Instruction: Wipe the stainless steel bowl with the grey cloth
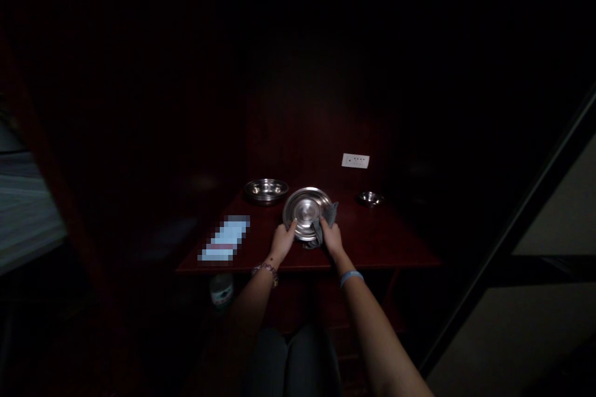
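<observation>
Two hands, both yours, steady a steel dish (306, 211) above the near-middle of a dark red table (395, 249), its inner face tipped toward you; can't tell if the underside touches the wood. Step in hand looks like rubbing the steel w/ a gray cloth (332, 214), bunched at the dish's R side. To do it well, let the L side anchor and the R side work: press the cloth flat btwn thumb & rim, go round in short arcs, turn the dish a bit at a time, and tuck in loose folds so they don't snag. Low light, so tilt the steel to check for smears. Your left hand (283, 240) is clamped on the near-L rim, thumb over the inside edge, other fingers mostly hidden behind, w/ no gap showing btwn grip and metal. Your right hand (331, 239) is closed on the cloth at the near-R rim, thumb pressing fabric to steel; its remaining fingers are too covered to tell their spread. Nearby, a larger steel bowl (266, 192) sits back L, a small steel bowl (371, 200) back R, both well clear of your knuckles.
</observation>
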`<state>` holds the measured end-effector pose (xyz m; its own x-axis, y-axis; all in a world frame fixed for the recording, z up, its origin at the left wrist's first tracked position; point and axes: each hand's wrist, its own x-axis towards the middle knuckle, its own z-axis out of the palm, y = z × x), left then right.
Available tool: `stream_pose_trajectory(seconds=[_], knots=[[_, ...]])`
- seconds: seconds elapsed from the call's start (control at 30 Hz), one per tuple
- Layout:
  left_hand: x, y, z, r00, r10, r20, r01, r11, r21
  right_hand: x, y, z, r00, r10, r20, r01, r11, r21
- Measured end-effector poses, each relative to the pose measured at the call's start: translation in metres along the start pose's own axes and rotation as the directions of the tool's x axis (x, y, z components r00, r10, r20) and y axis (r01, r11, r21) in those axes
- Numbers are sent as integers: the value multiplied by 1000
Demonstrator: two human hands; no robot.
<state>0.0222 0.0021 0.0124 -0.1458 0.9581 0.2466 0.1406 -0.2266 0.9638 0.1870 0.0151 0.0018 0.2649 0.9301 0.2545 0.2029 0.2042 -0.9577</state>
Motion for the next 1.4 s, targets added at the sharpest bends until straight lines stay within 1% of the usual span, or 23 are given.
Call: stream_pose_trajectory(seconds=[0.17, 0.3, 0.43, 0.53, 0.7, 0.83, 1.0, 1.1, 1.13, 1.2, 1.33, 1.4], knots=[[3, -5, 0, 995, -44, 88, 42, 999, 33, 0, -2, -2, 995, 30, -91, -36, 997, -65], [3, -2, -1, 990, -91, 105, 86, 995, 51, -2, -4, -2, 993, 25, -118, -34, 997, -74], [3, 0, -1, 987, -128, 100, 126, 992, 27, -1, -4, -4, 994, 25, -103, -34, 996, -87], [4, -1, -2, 986, -127, 108, 126, 992, 19, 0, -4, -4, 997, 25, -71, -31, 996, -79], [7, -1, -5, 988, -92, 123, 97, 994, -40, 1, 0, 0, 1000, -11, -3, 11, 1000, -9], [8, 1, -5, 988, -100, 115, 104, 994, -29, 2, 3, 5, 997, -44, 60, 40, 998, 57], [10, -3, -2, 993, -74, 93, 70, 997, 41, -2, -4, 5, 998, -44, 33, 44, 999, 23], [12, -9, 3, 993, -67, 93, 50, 983, 175, -3, -10, 4, 999, -22, 31, 23, 999, -37], [13, -11, 4, 995, -59, 79, 40, 975, 221, -3, -10, 4, 999, -20, 40, 22, 998, -53], [14, -13, 5, 996, -24, 88, -2, 959, 284, -3, -11, 4, 998, -15, 54, 19, 997, -78], [13, -11, 4, 997, -45, 61, 16, 915, 403, -4, -11, 4, 997, -27, 69, 32, 997, -74], [11, -8, 4, 996, -51, 68, 14, 888, 460, -4, -11, 4, 997, -37, 63, 41, 997, -66]])
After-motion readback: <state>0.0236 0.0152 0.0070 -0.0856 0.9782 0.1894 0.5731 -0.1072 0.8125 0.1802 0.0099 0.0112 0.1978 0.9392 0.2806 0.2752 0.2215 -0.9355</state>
